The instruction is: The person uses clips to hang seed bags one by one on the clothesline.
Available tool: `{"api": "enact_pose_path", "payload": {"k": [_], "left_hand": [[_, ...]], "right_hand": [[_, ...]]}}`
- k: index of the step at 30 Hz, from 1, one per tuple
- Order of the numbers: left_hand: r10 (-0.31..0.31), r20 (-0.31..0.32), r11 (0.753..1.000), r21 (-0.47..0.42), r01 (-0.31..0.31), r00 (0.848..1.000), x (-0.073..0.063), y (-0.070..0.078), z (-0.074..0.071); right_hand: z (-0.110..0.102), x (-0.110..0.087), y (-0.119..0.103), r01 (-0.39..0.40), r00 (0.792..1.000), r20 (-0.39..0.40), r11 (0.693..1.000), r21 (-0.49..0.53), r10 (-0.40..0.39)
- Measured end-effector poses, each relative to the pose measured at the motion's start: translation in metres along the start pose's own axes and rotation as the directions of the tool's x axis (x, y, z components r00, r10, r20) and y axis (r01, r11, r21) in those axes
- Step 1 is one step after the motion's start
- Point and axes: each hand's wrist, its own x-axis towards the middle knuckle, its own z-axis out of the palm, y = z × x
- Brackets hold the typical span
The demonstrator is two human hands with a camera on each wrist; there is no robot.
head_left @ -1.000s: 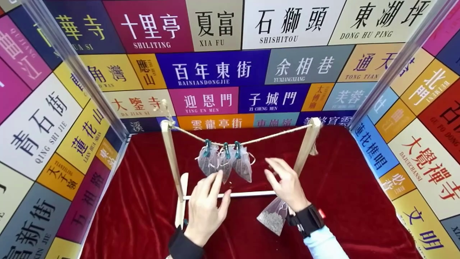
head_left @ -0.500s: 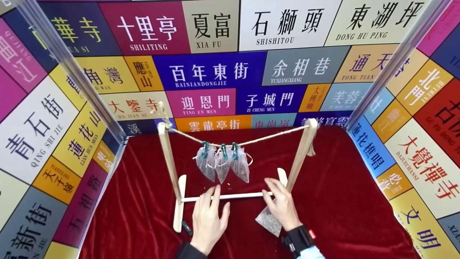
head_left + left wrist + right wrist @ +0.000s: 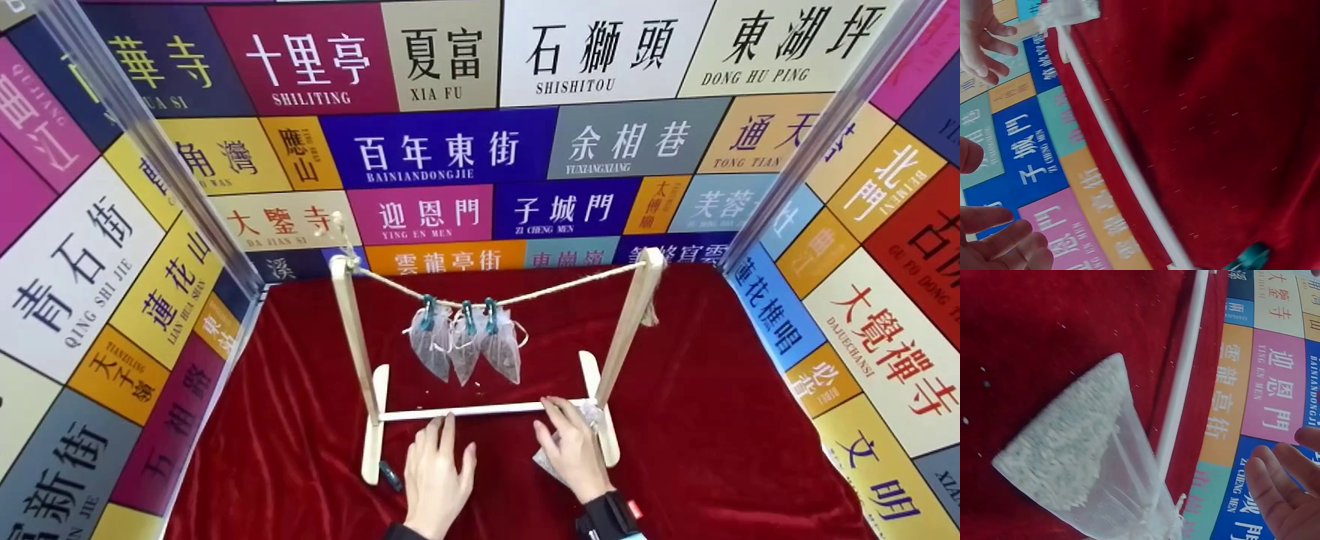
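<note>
My left hand (image 3: 437, 472) is low in front of the wooden stand, fingers extended near its white crossbar (image 3: 480, 409). My right hand (image 3: 574, 454) hovers at the bar's right end, fingers loosely bent with nothing between them. Under it lies a white mesh drawstring bag (image 3: 1089, 439) of small pale grains, its gathered neck across the bar's end; the head view shows only bits of it. Three similar bags (image 3: 465, 349) hang side by side from the rope (image 3: 570, 283), each under a teal clothespin (image 3: 490, 316). A loose teal clothespin (image 3: 390, 475) rests left of my left hand.
Two wooden uprights (image 3: 355, 345) with flat feet (image 3: 375, 442) carry the sagging rope. Red velvet cloth (image 3: 720, 420) covers the table, with a few pale crumbs scattered on it. Panels with printed Chinese signs (image 3: 442, 150) enclose the back and sides.
Both hands have drawn down and back toward me, away from the hanging bags. The view shifted slightly at first. The hanging bags, now almost still, stay clipped.
</note>
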Motion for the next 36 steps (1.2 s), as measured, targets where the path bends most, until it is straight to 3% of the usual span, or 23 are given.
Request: {"api": "enact_pose_path", "payload": {"k": [10,19,28,31,36], "left_hand": [[-0.089,0.023,0.994,0.065,0.087,0.996,-0.013,-0.02,0.009],[-0.202,-0.042,0.964,0.171,0.206,0.979,-0.022,-0.049,0.006],[-0.251,-0.048,0.931,0.261,0.255,0.967,-0.034,-0.068,0.003],[-0.293,-0.03,0.914,0.285,0.289,0.956,-0.037,-0.071,0.002],[-0.383,0.032,0.89,0.279,0.36,0.923,-0.043,-0.077,0.001]], "right_hand": [[0.026,-0.013,-0.014,0.017,0.998,0.054,0.999,-0.033,-0.015],[0.046,-0.009,-0.029,0.076,0.993,0.084,0.996,0.038,-0.079],[0.057,-0.011,-0.052,0.055,0.969,0.234,0.992,0.11,-0.08],[0.059,-0.012,-0.056,0.054,0.963,0.257,0.99,0.127,-0.086],[0.062,-0.014,-0.059,0.079,0.958,0.262,0.987,0.138,-0.114]]}}
